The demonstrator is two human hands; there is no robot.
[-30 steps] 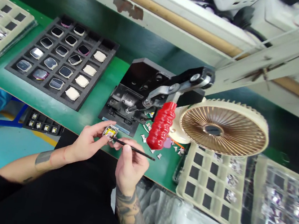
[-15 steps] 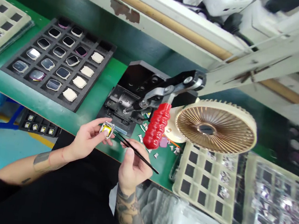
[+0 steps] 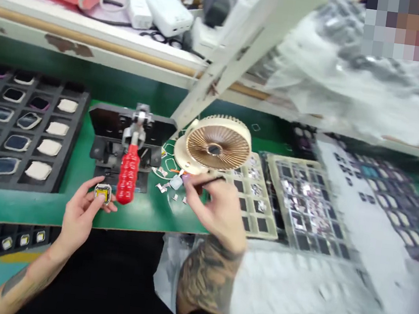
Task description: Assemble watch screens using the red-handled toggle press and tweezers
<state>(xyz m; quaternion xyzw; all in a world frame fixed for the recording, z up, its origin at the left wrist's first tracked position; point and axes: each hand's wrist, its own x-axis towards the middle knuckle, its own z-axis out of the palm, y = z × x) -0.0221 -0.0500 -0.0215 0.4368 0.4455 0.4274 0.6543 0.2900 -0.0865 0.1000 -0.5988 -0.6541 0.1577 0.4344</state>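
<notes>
My left hand (image 3: 81, 208) grips a small square watch case (image 3: 102, 194) by its edges, with the thumb laid on it. Its open side faces up and shows a yellow inside. Closed around black tweezers (image 3: 214, 181), my right hand (image 3: 222, 209) is over the bench left of a compartment tray. At its fingertips is a small purple piece (image 3: 186, 178); whether the fingers touch it I cannot tell. Small silvery parts (image 3: 162, 188) and a pale blue piece (image 3: 176, 182) lie scattered beside it. Between my hands stands a black toggle press (image 3: 113, 150) with a red handle (image 3: 128, 175).
A beige fan (image 3: 219, 143) stands behind my right hand. To the left, a dark foam tray (image 3: 64, 159) holds watch cases and cream-coloured pieces. Compartment trays (image 3: 281, 161) with small parts lie at right. A white post (image 3: 220, 71) rises behind the fan. Another person is at the far right.
The view has swung to the right. My right hand has left the watch case and moved right with the tweezers, to the scattered parts. My left hand still holds the case.
</notes>
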